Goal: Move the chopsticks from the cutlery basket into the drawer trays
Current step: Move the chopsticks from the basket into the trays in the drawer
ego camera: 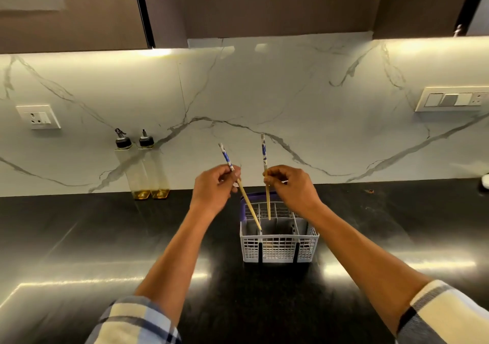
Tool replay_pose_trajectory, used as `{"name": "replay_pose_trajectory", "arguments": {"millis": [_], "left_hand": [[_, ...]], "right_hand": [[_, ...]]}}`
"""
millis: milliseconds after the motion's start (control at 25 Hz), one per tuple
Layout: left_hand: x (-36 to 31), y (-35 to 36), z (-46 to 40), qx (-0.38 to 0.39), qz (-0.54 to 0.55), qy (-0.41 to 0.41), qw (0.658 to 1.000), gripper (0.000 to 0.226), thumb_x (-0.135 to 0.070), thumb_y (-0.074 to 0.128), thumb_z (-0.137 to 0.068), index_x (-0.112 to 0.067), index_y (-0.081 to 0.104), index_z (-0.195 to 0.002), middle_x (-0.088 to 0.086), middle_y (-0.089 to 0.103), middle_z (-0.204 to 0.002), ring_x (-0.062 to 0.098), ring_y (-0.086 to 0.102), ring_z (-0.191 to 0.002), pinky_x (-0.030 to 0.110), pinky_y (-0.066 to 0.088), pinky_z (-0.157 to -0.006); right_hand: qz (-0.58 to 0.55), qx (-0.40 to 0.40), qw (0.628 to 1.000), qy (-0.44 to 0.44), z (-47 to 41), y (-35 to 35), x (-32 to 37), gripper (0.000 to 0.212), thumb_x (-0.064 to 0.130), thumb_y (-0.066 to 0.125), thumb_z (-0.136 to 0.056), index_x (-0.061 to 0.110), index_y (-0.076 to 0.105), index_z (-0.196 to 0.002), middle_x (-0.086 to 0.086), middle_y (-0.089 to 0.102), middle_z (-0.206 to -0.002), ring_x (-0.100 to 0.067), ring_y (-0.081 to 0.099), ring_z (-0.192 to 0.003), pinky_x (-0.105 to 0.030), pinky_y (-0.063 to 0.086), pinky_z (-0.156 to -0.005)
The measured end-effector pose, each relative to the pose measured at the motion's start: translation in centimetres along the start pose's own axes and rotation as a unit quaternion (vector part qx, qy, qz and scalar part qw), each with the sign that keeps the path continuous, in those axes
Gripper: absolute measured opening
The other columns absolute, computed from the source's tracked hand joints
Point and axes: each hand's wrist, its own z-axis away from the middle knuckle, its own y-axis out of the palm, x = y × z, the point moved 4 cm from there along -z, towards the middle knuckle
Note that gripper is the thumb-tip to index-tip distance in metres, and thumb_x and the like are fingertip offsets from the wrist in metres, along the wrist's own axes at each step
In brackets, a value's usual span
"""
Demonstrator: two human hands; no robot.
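Note:
A grey plastic cutlery basket (pixel 279 245) with a purple back edge stands on the dark countertop. My left hand (pixel 214 188) grips one wooden chopstick (pixel 247 202) with a blue-and-white patterned top; it leans left, its tip still down in the basket's left compartment. My right hand (pixel 291 184) pinches a second matching chopstick (pixel 267 203), held nearly upright with its tip just inside the basket's middle compartment. No drawer or tray shows in this view.
Two clear oil bottles (pixel 148 169) with black pourers stand against the marble backsplash at the left. Wall sockets sit at far left (pixel 39 117) and far right (pixel 452 100). The glossy black counter (pixel 105 237) spreads around the basket. Dark cabinets hang overhead.

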Motion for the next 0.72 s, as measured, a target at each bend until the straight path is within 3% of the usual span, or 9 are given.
{"name": "replay_pose_trajectory", "arguments": {"millis": [120, 280, 440, 720], "left_hand": [[-2.1, -2.7, 0.9, 0.01, 0.014, 0.024, 1.0, 0.013, -0.023, 0.062, -0.094, -0.025, 0.071, -0.104, -0.002, 0.074, -0.09, 0.015, 0.071, -0.076, 0.03, 0.061, -0.071], [0.0, -3.5, 6.1, 0.049, 0.013, 0.016, 0.999, 0.016, -0.018, 0.063, -0.094, -0.02, 0.073, -0.106, 0.001, 0.076, -0.085, 0.014, 0.074, -0.074, 0.025, 0.061, -0.07], [7.7, -1.8, 13.9, 0.111, 0.042, -0.083, 0.99, 0.015, -0.013, 0.065, -0.093, -0.021, 0.074, -0.101, 0.007, 0.076, -0.082, 0.018, 0.074, -0.07, 0.034, 0.062, -0.072], [17.5, 3.0, 24.8, 0.23, -0.026, -0.208, 0.95, 0.012, -0.015, 0.066, -0.091, -0.018, 0.073, -0.101, 0.005, 0.076, -0.08, 0.015, 0.075, -0.073, 0.029, 0.062, -0.071]], "right_hand": [[-0.03, -0.011, 0.999, -0.005, 1.9, -1.7, 2.2, 0.018, 0.018, 0.067, -0.091, 0.012, 0.072, -0.108, 0.0, 0.075, -0.096, -0.007, 0.071, -0.087, -0.01, 0.053, -0.076], [-0.039, 0.009, 0.998, 0.05, 6.7, -3.0, 1.6, 0.009, 0.02, 0.07, -0.089, 0.02, 0.075, -0.096, 0.003, 0.076, -0.084, -0.008, 0.072, -0.08, -0.021, 0.056, -0.078], [-0.049, 0.024, 0.988, 0.141, 14.8, -1.5, -4.0, 0.006, 0.02, 0.071, -0.088, 0.023, 0.076, -0.086, -0.009, 0.074, -0.078, -0.034, 0.07, -0.079, -0.045, 0.059, -0.076], [0.052, 0.114, 0.948, 0.291, 29.4, 4.1, -13.8, 0.013, 0.02, 0.065, -0.092, 0.028, 0.07, -0.082, 0.001, 0.071, -0.074, -0.012, 0.068, -0.07, -0.021, 0.056, -0.065]]}}
